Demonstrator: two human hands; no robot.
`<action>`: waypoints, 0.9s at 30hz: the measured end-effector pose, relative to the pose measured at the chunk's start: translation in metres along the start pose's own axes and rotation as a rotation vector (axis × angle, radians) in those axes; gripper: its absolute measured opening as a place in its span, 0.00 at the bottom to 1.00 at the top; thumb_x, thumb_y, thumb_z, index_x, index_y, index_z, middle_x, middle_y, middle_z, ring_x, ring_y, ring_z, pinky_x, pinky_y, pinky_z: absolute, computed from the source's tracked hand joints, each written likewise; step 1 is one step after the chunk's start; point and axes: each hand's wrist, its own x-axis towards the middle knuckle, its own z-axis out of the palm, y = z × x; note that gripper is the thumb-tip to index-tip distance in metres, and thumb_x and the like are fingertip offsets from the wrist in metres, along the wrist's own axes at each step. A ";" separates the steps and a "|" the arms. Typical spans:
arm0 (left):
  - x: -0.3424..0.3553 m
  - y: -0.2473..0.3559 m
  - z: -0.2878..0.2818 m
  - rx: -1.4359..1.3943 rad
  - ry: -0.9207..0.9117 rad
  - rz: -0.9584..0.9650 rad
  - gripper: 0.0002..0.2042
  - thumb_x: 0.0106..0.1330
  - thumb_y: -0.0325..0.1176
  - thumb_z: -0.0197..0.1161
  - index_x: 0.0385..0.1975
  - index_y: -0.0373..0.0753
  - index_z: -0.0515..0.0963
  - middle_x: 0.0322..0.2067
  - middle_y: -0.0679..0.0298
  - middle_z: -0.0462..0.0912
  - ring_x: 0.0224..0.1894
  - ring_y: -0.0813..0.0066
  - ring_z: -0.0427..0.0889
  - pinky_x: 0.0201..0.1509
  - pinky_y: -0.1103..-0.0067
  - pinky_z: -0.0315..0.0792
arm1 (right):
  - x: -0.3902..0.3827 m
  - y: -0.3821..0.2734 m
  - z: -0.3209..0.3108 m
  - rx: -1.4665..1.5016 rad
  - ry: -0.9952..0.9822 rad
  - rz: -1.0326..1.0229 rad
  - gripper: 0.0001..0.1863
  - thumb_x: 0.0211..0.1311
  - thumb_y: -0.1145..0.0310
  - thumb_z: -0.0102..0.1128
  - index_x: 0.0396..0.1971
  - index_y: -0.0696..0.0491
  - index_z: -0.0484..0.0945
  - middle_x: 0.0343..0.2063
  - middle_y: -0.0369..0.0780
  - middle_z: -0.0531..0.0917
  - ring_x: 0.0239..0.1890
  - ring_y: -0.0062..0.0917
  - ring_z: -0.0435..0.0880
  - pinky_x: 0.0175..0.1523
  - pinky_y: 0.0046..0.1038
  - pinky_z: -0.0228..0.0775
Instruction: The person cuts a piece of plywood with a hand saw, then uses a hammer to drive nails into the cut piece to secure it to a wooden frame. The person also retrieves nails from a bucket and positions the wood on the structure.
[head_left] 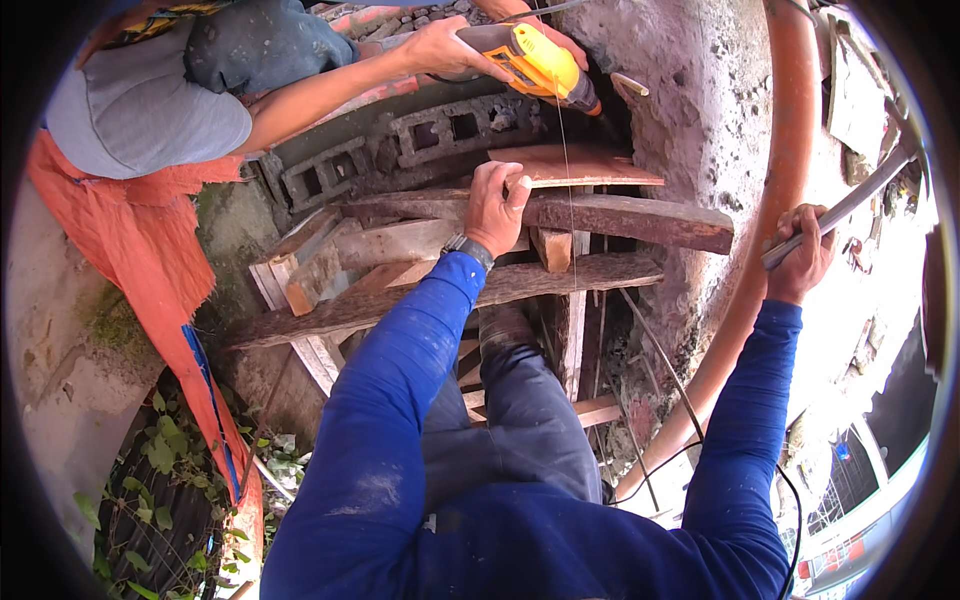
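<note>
My left hand (495,208) is closed at the left end of a thin reddish-brown board (600,168), above a weathered wooden beam (640,220). My right hand (803,250), raised beside an orange pipe (788,130), grips the handle of a hammer (855,198). The hammer's head points to the upper right, near the picture's rim. Across the top, another person's hands (445,48) hold a yellow-and-grey power drill (545,62), its tip toward the rough wall behind the board.
Rough planks (440,295) form a scaffold around my legs. Hollow concrete blocks (425,135) lie in a row at the far side. An orange tarp (110,215) hangs at left, leaves (165,440) below it. A rough concrete wall (700,110) and black cable (690,410) are on the right.
</note>
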 end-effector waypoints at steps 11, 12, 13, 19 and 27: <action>0.002 0.003 -0.002 0.007 -0.042 -0.069 0.23 0.77 0.52 0.59 0.54 0.36 0.79 0.53 0.49 0.77 0.58 0.48 0.77 0.66 0.63 0.72 | -0.001 -0.001 -0.002 -0.057 0.001 0.035 0.06 0.77 0.69 0.59 0.39 0.51 0.72 0.28 0.35 0.76 0.26 0.16 0.76 0.23 0.19 0.67; 0.003 0.003 -0.002 0.006 -0.055 -0.093 0.23 0.77 0.53 0.59 0.54 0.36 0.79 0.54 0.48 0.77 0.59 0.47 0.77 0.67 0.63 0.72 | -0.002 0.000 -0.002 -0.044 0.000 0.043 0.06 0.77 0.69 0.59 0.39 0.51 0.72 0.28 0.35 0.76 0.26 0.16 0.76 0.24 0.19 0.67; 0.002 0.002 -0.001 0.012 -0.066 -0.126 0.24 0.77 0.53 0.59 0.55 0.36 0.78 0.56 0.47 0.77 0.61 0.47 0.77 0.68 0.63 0.72 | -0.001 0.000 -0.002 -0.032 -0.001 0.047 0.06 0.77 0.69 0.60 0.39 0.51 0.72 0.28 0.35 0.76 0.26 0.16 0.76 0.24 0.19 0.67; 0.001 -0.001 0.001 0.010 -0.123 -0.231 0.27 0.78 0.54 0.55 0.60 0.35 0.76 0.63 0.43 0.75 0.67 0.43 0.74 0.72 0.61 0.70 | 0.000 0.002 0.000 -0.002 0.013 0.009 0.06 0.76 0.70 0.61 0.39 0.52 0.71 0.28 0.35 0.76 0.26 0.17 0.76 0.25 0.19 0.66; -0.003 -0.003 0.003 0.020 -0.080 -0.189 0.25 0.80 0.51 0.55 0.60 0.34 0.77 0.61 0.44 0.78 0.67 0.45 0.75 0.73 0.64 0.68 | -0.002 0.004 -0.002 0.043 0.039 0.019 0.06 0.75 0.71 0.61 0.40 0.51 0.72 0.30 0.36 0.77 0.26 0.18 0.76 0.26 0.19 0.66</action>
